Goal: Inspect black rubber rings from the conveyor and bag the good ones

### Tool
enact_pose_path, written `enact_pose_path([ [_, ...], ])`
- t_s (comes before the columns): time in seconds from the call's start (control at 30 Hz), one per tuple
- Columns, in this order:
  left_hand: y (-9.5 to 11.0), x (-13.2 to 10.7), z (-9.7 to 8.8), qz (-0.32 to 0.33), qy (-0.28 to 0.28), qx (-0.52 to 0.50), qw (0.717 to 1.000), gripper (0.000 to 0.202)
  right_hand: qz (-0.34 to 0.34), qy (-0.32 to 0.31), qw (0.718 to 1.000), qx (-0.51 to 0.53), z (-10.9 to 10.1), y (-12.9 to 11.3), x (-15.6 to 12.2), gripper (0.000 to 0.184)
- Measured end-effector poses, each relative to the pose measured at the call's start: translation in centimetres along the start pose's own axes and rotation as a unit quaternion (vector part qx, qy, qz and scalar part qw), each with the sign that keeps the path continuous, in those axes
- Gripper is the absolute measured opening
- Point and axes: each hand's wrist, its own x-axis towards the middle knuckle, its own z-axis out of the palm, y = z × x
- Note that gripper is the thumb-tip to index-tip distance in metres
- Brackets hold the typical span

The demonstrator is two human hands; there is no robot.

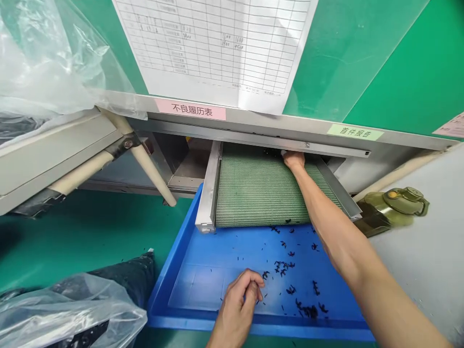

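My right hand reaches in under the metal rail, over the far part of a green conveyor belt. Its fingers look closed, with a small whitish bit at their tips that I cannot make out. Over the near part of a blue tray is my left hand, its fingers curled in and whatever they may hold hidden. Small black branched parts lie scattered in the tray, with a denser pile near its front edge.
A metal rail crosses above the belt, under a green panel with a printed form. A green bottle stands at the right. Clear plastic bags lie at the lower left and hang at the upper left, beside a grey chute.
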Motion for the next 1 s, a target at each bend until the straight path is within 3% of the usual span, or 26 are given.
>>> enact_pose_path([
  [0.07, 0.1, 0.3, 0.0, -0.007, 0.004, -0.051, 0.999, 0.023, -0.025, 0.013, 1.0, 0.012, -1.3, 0.4, -2.3, 0.032],
  [0.17, 0.7, 1.1, 0.1, -0.026, 0.041, -0.176, 0.983, 0.027, -0.097, 0.015, 0.993, 0.067, -3.4, 0.3, -9.4, 0.024],
  [0.23, 1.3, 1.8, 0.3, -0.028, 0.073, -0.256, 0.964, 0.033, -0.201, -0.014, 0.955, 0.219, -4.3, -0.1, -15.9, 0.017],
  [0.3, 1.9, 2.5, 0.5, -0.018, 0.093, -0.31, 0.946, 0.039, -0.256, -0.129, 0.902, 0.324, -4.5, -0.6, -22.3, 0.01],
  [0.37, 2.1, 3.0, 0.7, -0.011, 0.096, -0.319, 0.943, 0.043, -0.237, -0.2, 0.869, 0.384, -4.2, -0.8, -27.3, 0.006],
  [0.43, 1.8, 3.2, 0.9, -0.01, 0.085, -0.297, 0.951, 0.043, -0.189, -0.213, 0.866, 0.412, -3.7, -0.7, -30.3, 0.003],
  [0.53, 1.1, 3.3, 1.3, 0.006, 0.062, -0.268, 0.961, 0.036, -0.121, -0.203, 0.877, 0.417, -3.1, -0.1, -31.4, 0.006],
  [0.7, 0.6, 3.5, 1.6, 0.048, 0.041, -0.232, 0.971, 0.033, -0.041, -0.236, 0.876, 0.418, -3.3, 1.1, -30.5, 0.028],
  [0.83, 0.9, 3.5, 1.5, 0.051, 0.044, -0.185, 0.98, 0.034, -0.048, -0.249, 0.885, 0.389, -3.7, 1.0, -30.7, 0.026],
  [1.0, 1.0, 3.2, 1.4, 0.063, 0.06, -0.158, 0.984, 0.031, -0.099, -0.214, 0.903, 0.358, -4.2, 0.5, -31.1, 0.018],
])
